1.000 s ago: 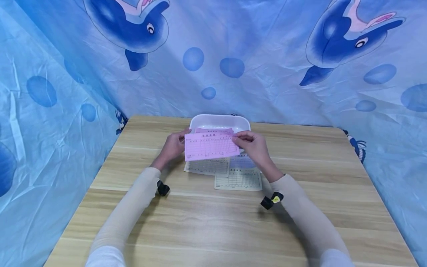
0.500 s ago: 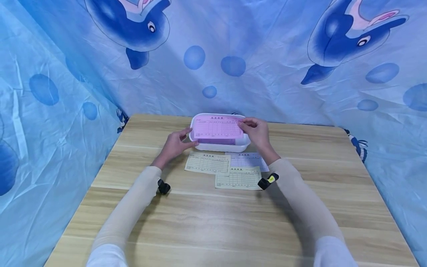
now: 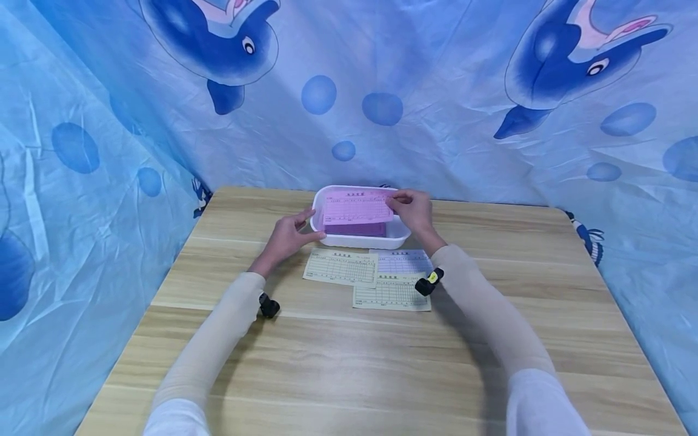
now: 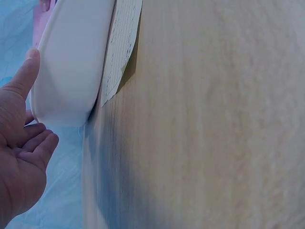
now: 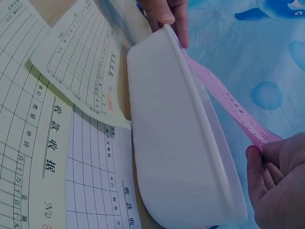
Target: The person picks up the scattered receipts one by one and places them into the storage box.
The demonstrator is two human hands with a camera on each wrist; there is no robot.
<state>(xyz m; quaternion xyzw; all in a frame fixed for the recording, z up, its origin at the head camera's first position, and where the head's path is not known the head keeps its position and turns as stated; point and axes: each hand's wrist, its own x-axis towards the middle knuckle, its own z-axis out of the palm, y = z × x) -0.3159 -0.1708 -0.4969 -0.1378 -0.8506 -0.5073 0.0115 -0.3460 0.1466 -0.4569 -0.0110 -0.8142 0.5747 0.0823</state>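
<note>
In the head view my right hand (image 3: 414, 209) pinches a pink receipt slip (image 3: 357, 209) by its right end, above a white plastic tub (image 3: 360, 241). The right wrist view shows the slip (image 5: 224, 100) slanting down over the tub's rim, between thumb and fingers. At the tub's left end my left hand (image 3: 286, 237) holds the rim, its thumb towards the front and its fingers round the end. A darker magenta sheet (image 3: 357, 230) lies inside the tub, partly hidden by the held slip.
In front of the tub, a yellowish receipt slip (image 3: 338, 267), a second yellowish one (image 3: 389, 295) and a whitish-lavender one (image 3: 405, 261) overlap on the wooden table (image 3: 349, 363). A blue dolphin-print curtain (image 3: 436, 157) hangs behind the table's back edge.
My right hand has carried the pink slip up and back over the tub, then slightly lower. My left hand stays at the tub's left end, its thumb now visible on the rim.
</note>
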